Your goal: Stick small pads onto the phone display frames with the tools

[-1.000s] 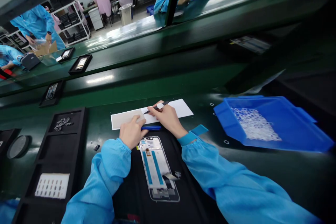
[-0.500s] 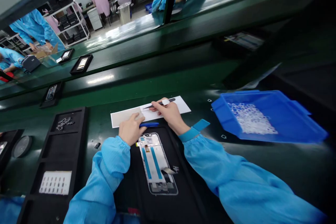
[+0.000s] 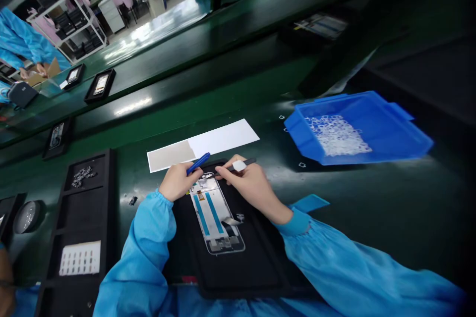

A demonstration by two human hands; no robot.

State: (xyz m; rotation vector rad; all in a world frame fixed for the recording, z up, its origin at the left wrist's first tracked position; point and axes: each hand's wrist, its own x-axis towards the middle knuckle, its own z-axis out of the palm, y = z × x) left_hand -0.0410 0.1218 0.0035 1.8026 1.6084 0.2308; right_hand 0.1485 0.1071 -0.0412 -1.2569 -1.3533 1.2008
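An opened phone body [image 3: 215, 218] with two blue strips lies on a black tray [image 3: 256, 267] in front of me. My left hand [image 3: 177, 179] is closed around a blue pen-like tool [image 3: 198, 163] at the phone's top left corner. My right hand [image 3: 251, 181] pinches dark tweezers [image 3: 248, 162] with a white wrap on them. The tweezers' tip is over the top end of the phone; whether it grips a small part I cannot tell. Beyond both hands lies a white sheet [image 3: 225, 137], its left part greyish.
A blue bin [image 3: 394, 133] of small white frames stands at right, with several loose frames beside it. At left are a black compartment tray [image 3: 107, 203] holding small dark parts and a white card, and a round dish [image 3: 27, 216]. Co-workers stand across the bench.
Both hands have come back from the white sheet to the phone's top end. The blue tool now points up and right, and the tweezers' tip is over the phone. The view has shifted.
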